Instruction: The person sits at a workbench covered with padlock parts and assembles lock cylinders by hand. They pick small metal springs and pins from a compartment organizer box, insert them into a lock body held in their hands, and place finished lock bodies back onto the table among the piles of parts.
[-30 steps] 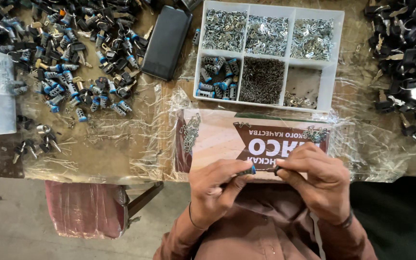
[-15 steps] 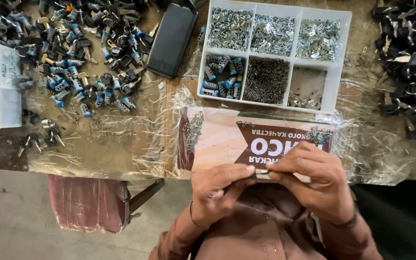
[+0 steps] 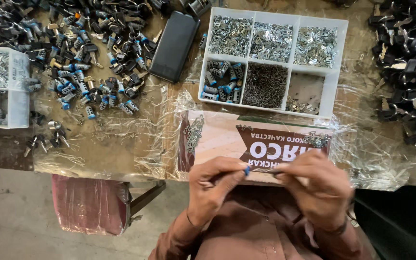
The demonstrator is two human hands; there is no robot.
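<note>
Since before: both hands have come slightly lower and closer to the body, off the printed sheet and down past the desk edge; the view has shifted a little too.
Left hand (image 3: 215,185): fingers curled tight, thumb and forefinger pinched on a small blue-tipped part (image 3: 247,169) held in front of the chest.
Right hand (image 3: 316,185): fingers bent and closed toward the same part from the other side; what they grip is hidden, so I cannot tell if they hold anything of their own.
Part position: between the two hands, just below the near edge of the desk (image 3: 121,154), over the brown shirt (image 3: 261,231).
Printed sheet (image 3: 266,142): brown and cream, under crinkled clear plastic, just beyond the hands, with a few small metal bits on it.
Sorting tray (image 3: 273,60): white, six compartments; the three far ones hold shiny metal pieces, near left holds blue-and-black cylinders, near middle fine dark bits, near right almost bare.
Black case (image 3: 174,45): flat, left of the tray.
Loose pile (image 3: 83,62): blue and black parts with keys, spread at left.
Black parts heap (image 3: 408,67): far right.
White box (image 3: 1,89): left edge.
</note>
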